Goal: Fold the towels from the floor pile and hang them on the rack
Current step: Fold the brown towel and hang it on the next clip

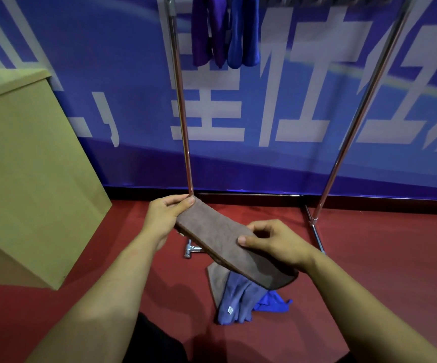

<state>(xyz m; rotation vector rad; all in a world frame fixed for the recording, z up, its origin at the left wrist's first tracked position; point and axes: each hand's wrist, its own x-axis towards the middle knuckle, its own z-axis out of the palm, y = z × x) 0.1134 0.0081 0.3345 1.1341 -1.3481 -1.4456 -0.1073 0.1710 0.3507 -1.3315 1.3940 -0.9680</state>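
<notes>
1. Brown towel (227, 247), folded into a long strip, is held in the air in front of the rack (183, 121), low by its base, above the floor pile (238, 299).
2. Left hand (163, 214) pinches the strip's far end w/ thumb on top, just beside the rack's left pole foot.
3. Right hand (275, 243) grips the strip near its mid, thumb on top, fingers curled.
4. Floor pile: grey-blue, brown and bright blue towels, on red floor (369, 258) just in front of the rack.
5. Purple and blue towels (225, 30) hang from the rack's top bar.
6. Cardboard box (28, 166) well left of the rack.
</notes>
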